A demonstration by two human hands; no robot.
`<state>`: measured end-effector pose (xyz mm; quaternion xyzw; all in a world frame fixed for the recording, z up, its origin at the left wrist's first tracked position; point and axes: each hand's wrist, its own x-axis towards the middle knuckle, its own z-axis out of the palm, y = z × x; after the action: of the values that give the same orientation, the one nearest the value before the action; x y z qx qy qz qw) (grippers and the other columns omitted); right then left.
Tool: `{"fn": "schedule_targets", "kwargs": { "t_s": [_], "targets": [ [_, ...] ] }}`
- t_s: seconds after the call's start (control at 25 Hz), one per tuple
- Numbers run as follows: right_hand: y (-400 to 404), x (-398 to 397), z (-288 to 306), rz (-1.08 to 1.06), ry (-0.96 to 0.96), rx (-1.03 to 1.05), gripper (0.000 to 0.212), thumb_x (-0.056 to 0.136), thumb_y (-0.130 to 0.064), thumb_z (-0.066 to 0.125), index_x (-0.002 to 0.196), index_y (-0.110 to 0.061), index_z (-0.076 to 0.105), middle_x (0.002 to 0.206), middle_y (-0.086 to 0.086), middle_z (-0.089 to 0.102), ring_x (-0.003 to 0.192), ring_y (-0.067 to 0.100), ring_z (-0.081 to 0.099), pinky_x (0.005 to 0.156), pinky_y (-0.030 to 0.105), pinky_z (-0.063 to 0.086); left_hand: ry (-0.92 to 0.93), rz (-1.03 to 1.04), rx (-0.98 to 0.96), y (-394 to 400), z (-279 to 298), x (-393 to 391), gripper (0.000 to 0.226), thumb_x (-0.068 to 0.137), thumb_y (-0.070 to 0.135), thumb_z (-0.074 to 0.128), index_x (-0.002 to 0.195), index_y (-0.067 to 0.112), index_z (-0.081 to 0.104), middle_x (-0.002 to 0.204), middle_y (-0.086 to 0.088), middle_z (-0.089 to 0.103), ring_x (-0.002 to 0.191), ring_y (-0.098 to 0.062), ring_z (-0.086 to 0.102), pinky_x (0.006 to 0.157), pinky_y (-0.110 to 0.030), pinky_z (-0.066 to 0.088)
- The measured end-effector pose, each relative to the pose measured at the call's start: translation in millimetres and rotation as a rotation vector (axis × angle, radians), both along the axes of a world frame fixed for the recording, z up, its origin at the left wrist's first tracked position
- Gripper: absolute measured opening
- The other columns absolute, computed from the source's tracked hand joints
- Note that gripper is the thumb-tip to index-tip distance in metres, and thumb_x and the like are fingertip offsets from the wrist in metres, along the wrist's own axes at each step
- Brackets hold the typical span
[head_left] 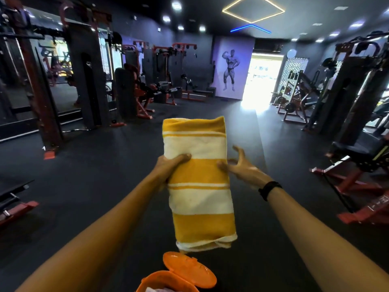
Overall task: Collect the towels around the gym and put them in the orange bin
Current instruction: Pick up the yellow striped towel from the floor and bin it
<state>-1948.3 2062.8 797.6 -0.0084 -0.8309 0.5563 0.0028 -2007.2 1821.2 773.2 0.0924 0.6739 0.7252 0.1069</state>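
A folded yellow-and-white striped towel [200, 182] hangs upright in front of me. My left hand [171, 167] grips its left edge about a third of the way down. On the towel's right side my right hand [240, 167] has its fingers spread, with only the thumb and fingertips touching the edge. Directly below the towel stands the orange bin [162, 280], its round lid [189, 268] flipped open, with pale cloth showing inside at the bottom edge of the view.
Dark rubber floor stretches ahead to a bright doorway [263, 79]. Red-and-black weight machines [145, 89] line the left wall with mirrors. More machines [355, 131] stand on the right, and a bench [14, 201] sits at the near left.
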Motion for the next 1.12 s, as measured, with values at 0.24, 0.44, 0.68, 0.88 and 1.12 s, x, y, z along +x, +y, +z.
{"fn": "schedule_targets", "kwargs": {
  "t_s": [0.24, 0.44, 0.68, 0.88, 1.12],
  "targets": [
    [-3.7, 7.6, -45.1, 0.215, -0.147, -0.368, 0.102, 0.038, -0.049, 0.093, 0.127, -0.027, 0.049, 0.128, 0.006, 0.062, 0.112, 0.026, 0.063, 0.083, 0.043, 0.057, -0.188, -0.135, -0.06, 1.1, -3.5, 7.4, 0.077, 0.075, 0.054, 0.067, 0.137, 0.022, 0.036, 0.128, -0.006, 0.056, 0.109, -0.027, 0.058, 0.088, -0.049, 0.052],
    [4.2, 3.5, -85.4, 0.248, -0.198, -0.389, 0.1, 0.037, -0.049, 0.093, 0.125, -0.028, 0.051, 0.123, 0.004, 0.064, 0.107, 0.025, 0.066, 0.081, 0.042, 0.058, -0.331, -0.177, -0.054, 1.7, -53.2, 12.1, 0.107, 0.055, 0.059, 0.083, 0.144, 0.027, 0.033, 0.135, -0.009, 0.054, 0.119, -0.033, 0.055, 0.098, -0.06, 0.044],
    [16.9, 6.3, -124.3, 0.369, -0.396, -0.523, 0.118, 0.024, -0.05, 0.094, 0.128, -0.033, 0.042, 0.117, -0.002, 0.065, 0.1, 0.021, 0.068, 0.071, 0.037, 0.058, -0.36, -0.281, 0.251, 30.8, -78.2, 15.3, 0.092, 0.049, 0.051, 0.086, 0.13, 0.029, 0.048, 0.123, -0.013, 0.064, 0.109, -0.036, 0.063, 0.087, -0.056, 0.051],
    [25.9, -7.7, -133.8, 0.427, -0.488, -0.556, 0.108, 0.027, -0.044, 0.096, 0.123, -0.037, 0.046, 0.112, -0.002, 0.07, 0.1, 0.026, 0.068, 0.072, 0.044, 0.058, -0.307, -0.211, 0.267, 38.7, -82.3, 9.7, 0.077, 0.067, 0.049, 0.075, 0.134, 0.028, 0.045, 0.125, -0.013, 0.064, 0.11, -0.034, 0.063, 0.086, -0.054, 0.052],
    [33.1, -40.6, -150.7, 0.439, -0.534, -0.266, 0.103, 0.029, -0.055, 0.092, 0.121, -0.039, 0.049, 0.117, -0.004, 0.067, 0.105, 0.023, 0.066, 0.084, 0.045, 0.055, -0.317, 0.056, -0.238, -1.2, -119.0, -22.0, 0.061, 0.086, 0.056, 0.058, 0.131, 0.015, 0.051, 0.124, -0.013, 0.062, 0.107, -0.028, 0.063, 0.091, -0.047, 0.053]
  ]
}}
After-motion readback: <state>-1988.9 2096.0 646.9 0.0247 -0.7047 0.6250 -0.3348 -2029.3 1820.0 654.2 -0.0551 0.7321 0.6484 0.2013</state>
